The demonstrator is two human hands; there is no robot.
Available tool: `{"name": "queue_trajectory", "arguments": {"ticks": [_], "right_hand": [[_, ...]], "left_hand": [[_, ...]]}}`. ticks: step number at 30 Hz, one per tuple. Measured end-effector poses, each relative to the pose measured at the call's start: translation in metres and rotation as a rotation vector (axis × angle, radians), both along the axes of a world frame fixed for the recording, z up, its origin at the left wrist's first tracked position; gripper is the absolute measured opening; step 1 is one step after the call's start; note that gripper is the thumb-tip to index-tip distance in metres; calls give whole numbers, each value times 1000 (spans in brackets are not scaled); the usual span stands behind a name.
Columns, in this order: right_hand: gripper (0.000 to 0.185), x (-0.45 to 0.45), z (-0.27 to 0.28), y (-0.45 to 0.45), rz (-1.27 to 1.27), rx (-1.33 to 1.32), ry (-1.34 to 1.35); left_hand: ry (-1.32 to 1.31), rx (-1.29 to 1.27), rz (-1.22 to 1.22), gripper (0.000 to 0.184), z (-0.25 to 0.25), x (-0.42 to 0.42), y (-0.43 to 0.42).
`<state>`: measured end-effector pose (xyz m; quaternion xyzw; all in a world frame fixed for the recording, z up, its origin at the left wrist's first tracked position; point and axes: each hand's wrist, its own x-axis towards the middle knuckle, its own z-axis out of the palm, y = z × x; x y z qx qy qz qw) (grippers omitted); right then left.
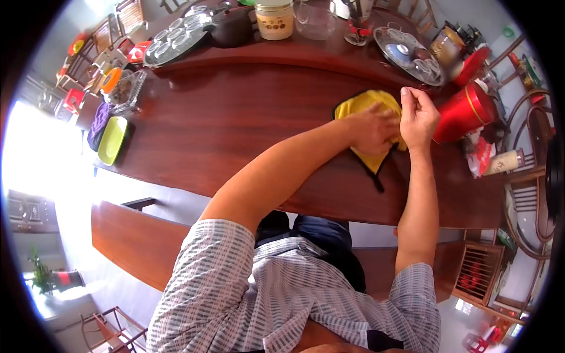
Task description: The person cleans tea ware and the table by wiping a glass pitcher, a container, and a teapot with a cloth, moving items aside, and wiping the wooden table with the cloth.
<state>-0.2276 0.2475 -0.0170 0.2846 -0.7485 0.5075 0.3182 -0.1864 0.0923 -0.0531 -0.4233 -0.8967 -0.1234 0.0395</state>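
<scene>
A yellow cloth with a black edge lies on the dark red wooden table, right of the middle. On top of it rests my left hand, palm down, its fingers apart and slightly blurred. Close beside it, at the cloth's right edge, my right hand is raised with its fingers curled in. Nothing shows between those fingers. A black strap or corner of the cloth points toward the table's front edge.
A red canister stands right of my right hand. Behind are a raised curved shelf, a glass tray, a lidded jar and a dark pot. A green dish sits at the left edge; a wooden bench is below.
</scene>
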Motion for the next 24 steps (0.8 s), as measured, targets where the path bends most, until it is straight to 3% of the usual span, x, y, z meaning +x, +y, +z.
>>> {"name": "queue_trajectory", "arguments": {"ticks": [3,7,12,15,17,19,24], "right_hand": [[15,-13,-6,21,-19,-40,-65],[19,-13,6,36,-90,-111,-177],[16,3,32,39,-29,-275,-82],[15,20,50,41,-18,-349,4],[14,21,52,43,-145,-286,16],[18,16,51,49,-242,-152,-37],[30,-35,-24,69,-265,695,-374]], "left_hand": [[-69,169,-177,60,-5,47,6],[-149,111,-43,64,13,134,-53],[-237,-51,629,91,43,240,-175],[-82,-203,1018,95,12,296,-274],[-91,-352,1290,88,1,311,-317],[-68,-385,1359,88,0,300,-318],[-62,-310,1281,90,-4,267,-277]]}}
